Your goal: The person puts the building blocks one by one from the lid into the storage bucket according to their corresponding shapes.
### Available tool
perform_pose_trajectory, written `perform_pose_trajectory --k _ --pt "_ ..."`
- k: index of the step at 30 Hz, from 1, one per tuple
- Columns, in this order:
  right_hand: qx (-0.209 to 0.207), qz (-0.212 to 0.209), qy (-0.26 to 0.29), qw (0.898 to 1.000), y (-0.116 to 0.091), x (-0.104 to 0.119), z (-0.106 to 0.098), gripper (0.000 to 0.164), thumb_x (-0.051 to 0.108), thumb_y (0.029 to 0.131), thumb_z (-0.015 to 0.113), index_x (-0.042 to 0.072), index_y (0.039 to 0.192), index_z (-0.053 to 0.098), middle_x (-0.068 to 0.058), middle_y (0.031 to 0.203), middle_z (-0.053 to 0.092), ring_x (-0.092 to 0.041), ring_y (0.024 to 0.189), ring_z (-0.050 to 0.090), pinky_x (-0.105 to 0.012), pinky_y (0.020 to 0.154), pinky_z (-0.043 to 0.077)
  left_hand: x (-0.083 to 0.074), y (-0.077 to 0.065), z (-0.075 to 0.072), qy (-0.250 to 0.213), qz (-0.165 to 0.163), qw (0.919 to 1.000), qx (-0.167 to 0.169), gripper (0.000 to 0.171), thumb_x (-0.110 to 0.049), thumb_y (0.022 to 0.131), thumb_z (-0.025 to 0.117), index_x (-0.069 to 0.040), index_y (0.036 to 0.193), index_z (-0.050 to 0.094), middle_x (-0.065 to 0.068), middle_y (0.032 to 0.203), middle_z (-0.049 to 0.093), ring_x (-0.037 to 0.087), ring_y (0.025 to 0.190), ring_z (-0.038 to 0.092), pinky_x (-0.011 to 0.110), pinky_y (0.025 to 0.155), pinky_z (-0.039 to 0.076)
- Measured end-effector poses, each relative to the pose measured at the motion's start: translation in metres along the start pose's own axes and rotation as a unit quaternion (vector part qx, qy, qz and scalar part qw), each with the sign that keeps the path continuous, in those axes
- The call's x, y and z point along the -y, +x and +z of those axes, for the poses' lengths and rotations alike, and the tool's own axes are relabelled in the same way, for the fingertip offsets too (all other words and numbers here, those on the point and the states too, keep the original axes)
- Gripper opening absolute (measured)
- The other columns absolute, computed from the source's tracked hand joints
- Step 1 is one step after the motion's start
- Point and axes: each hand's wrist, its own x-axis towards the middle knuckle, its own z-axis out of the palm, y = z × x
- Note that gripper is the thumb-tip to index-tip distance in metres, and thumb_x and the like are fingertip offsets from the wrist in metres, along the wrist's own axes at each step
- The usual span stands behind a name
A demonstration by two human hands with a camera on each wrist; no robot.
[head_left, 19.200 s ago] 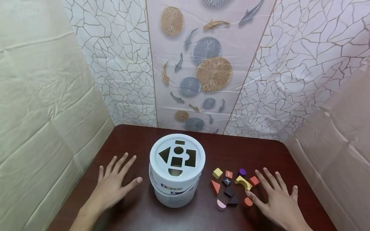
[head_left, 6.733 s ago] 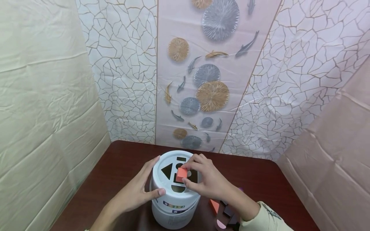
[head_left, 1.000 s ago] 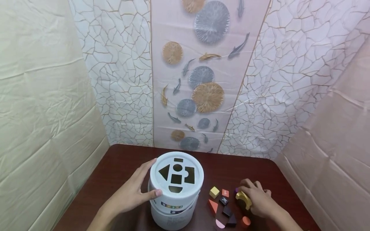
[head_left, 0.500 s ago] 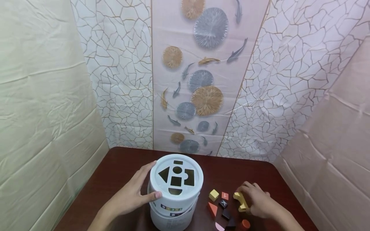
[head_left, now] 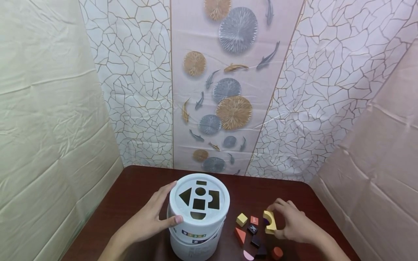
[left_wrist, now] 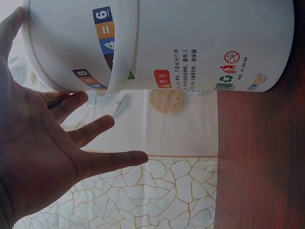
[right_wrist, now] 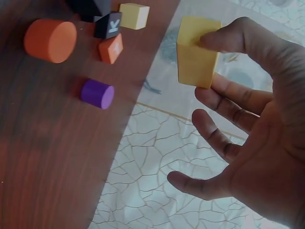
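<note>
Evidently, from the head view, we are at the picking-up step of what looks like shape sorting. Our right hand (head_left: 295,224) pinches a yellow arch (head_left: 272,222) between thumb and fingers, to the right of the loose blocks. Our left hand (head_left: 147,221) rests spread on the left edge of the lid (head_left: 218,216) of a white bucket (head_left: 195,248). We see a hole with a bump in one side (head_left: 214,201) in that lid, and its outline seems to match the arch. On the tabletop (head_left: 143,181), between bucket and right hand, lie a yellow cube (head_left: 242,219), a red triangle (head_left: 240,235) and others.

Through the left wrist view, we find the bucket upright, seen sideways on, with our thumb at the lid's rim and the other fingers stretched out.

By the right wrist view, our thumb lies on one face of the arch, with fingertips beneath it; the arch looks lifted, apart from the purple cylinder (right_wrist: 97,93) and orange cylinder (right_wrist: 50,41) on the tabletop.

Next, we judge, we should carry the arch left over the lid, keep its notch on the same side as the hole's bump, and lower it squarely, while the left hand steadies the bucket.
</note>
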Motion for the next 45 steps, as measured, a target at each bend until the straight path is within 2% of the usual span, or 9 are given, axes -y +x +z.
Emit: perform_pose_trajectory --k 5,12,21,26,33,39,45 --pt "-0.031 -0.026 -0.005 0.999 0.001 0.006 -0.006 0.056 0.041 0.072 0.102 0.023 0.117 0.075 0.017 0.115 0.063 -0.013 0.105 0.053 -0.036 0.068 0.049 0.0 0.0 0.0 -0.006 -0.004 1.0 0.004 0.104 -0.06 0.093 0.084 -0.042 0.175 0.022 0.001 0.177 0.034 0.034 0.162 0.037 0.08 0.119 0.042" --pt "-0.04 -0.066 0.013 0.997 0.003 0.013 -0.011 0.051 0.032 0.074 0.1 0.023 0.117 0.074 0.018 0.113 0.062 -0.004 0.105 0.05 -0.028 0.084 0.053 0.0 -0.002 0.0 -0.008 -0.006 0.9999 0.005 0.103 -0.06 0.093 0.083 -0.046 0.174 0.021 0.0 0.177 0.033 0.034 0.162 0.036 0.079 0.119 0.042" --pt "-0.074 -0.1 0.03 0.992 0.007 0.023 -0.014 0.052 0.027 0.072 0.101 0.022 0.116 0.075 0.017 0.104 0.06 0.0 0.101 0.047 -0.025 0.079 0.049 0.001 -0.001 0.001 0.006 0.01 0.9999 -0.004 0.104 -0.062 0.093 0.084 -0.045 0.174 0.022 -0.003 0.176 0.035 0.031 0.161 0.038 0.076 0.119 0.045" --pt "-0.096 -0.11 0.032 0.989 0.01 0.034 -0.015 0.051 0.026 0.073 0.1 0.026 0.117 0.075 0.017 0.104 0.06 0.001 0.102 0.047 -0.024 0.079 0.049 0.001 -0.002 0.001 0.012 0.013 0.9998 -0.006 0.104 -0.063 0.092 0.083 -0.044 0.174 0.022 -0.003 0.176 0.035 0.031 0.161 0.039 0.076 0.118 0.046" --pt "-0.114 -0.118 0.035 0.986 0.016 0.045 -0.019 0.052 0.021 0.074 0.099 0.026 0.119 0.075 0.017 0.107 0.061 0.0 0.103 0.049 -0.026 0.083 0.05 0.001 -0.003 0.0 0.013 0.003 0.9999 -0.004 0.103 -0.063 0.093 0.083 -0.047 0.174 0.021 -0.003 0.176 0.035 0.032 0.161 0.038 0.077 0.117 0.045" --pt "-0.133 -0.137 0.024 0.981 0.018 0.054 -0.021 0.053 0.021 0.072 0.1 0.026 0.118 0.074 0.018 0.11 0.063 0.001 0.104 0.05 -0.026 0.086 0.051 0.002 -0.003 0.001 0.005 -0.005 1.0 0.003 0.105 -0.064 0.093 0.082 -0.039 0.175 0.023 -0.004 0.177 0.034 0.034 0.162 0.038 0.079 0.118 0.044" --pt "-0.124 -0.132 0.032 0.983 0.021 0.064 -0.026 0.053 0.023 0.074 0.099 0.027 0.121 0.073 0.018 0.112 0.062 -0.001 0.108 0.049 -0.028 0.088 0.051 0.001 -0.001 -0.001 0.012 -0.011 0.9999 0.004 0.105 -0.065 0.093 0.082 -0.042 0.175 0.021 -0.003 0.179 0.032 0.036 0.162 0.036 0.08 0.117 0.043"
